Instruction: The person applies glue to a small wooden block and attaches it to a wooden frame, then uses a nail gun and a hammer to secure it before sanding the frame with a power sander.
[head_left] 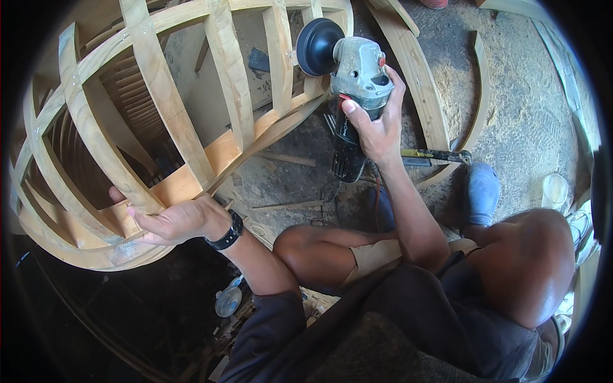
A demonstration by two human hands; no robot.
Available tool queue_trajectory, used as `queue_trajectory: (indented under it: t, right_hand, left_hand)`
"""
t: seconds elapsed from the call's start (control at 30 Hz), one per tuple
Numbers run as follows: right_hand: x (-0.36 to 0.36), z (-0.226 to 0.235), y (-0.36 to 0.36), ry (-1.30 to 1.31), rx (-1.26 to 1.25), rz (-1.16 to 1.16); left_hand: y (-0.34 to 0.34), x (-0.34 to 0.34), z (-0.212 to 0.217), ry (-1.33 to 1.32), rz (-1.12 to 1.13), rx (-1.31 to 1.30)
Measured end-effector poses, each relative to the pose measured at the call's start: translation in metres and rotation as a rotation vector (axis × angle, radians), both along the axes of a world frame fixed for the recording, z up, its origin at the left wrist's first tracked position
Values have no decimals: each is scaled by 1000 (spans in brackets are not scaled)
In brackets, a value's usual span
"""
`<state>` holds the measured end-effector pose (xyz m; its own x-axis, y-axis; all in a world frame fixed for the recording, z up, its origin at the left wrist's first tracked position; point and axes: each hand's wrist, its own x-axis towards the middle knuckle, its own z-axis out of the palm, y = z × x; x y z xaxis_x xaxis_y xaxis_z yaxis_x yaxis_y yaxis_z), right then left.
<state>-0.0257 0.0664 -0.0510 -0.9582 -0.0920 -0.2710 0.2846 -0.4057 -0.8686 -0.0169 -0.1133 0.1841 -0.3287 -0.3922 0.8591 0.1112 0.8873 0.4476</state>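
A curved wooden frame of pale slats joined to bent rails fills the upper left. My left hand grips its lower rail near the foot of one slat, thumb and fingers on either side of the wood. In my right hand is an angle grinder, its grey head upward and dark body hanging below my palm. My thumb lies beside a red part on it. The grinder's round dark disc faces left, close to the slats at the frame's right end; whether it touches them I cannot tell.
Curved wooden pieces lie on the dusty floor at the upper right. A hammer-like tool with a yellow-and-black handle is near my blue shoe. A clear plastic cup stands at the right. Wood strips and scraps are scattered beneath the frame.
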Motion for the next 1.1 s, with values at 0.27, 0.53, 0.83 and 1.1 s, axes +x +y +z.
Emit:
queue_trajectory:
  t: [0.27,0.53,0.83,1.1]
  right_hand:
    - [4,7,1,6,-2,-7]
    - [11,5,0,64,32,10]
    - [12,10,-1,-9,-19,7]
    - [15,11,-3,-37,-45,-1]
  left_hand:
    - [3,-1,1,19,-10,53]
    - [6,-2,-1,-21,11,6]
    - [-1,2,1,8,22,36]
    - [7,-4,0,11,18,24]
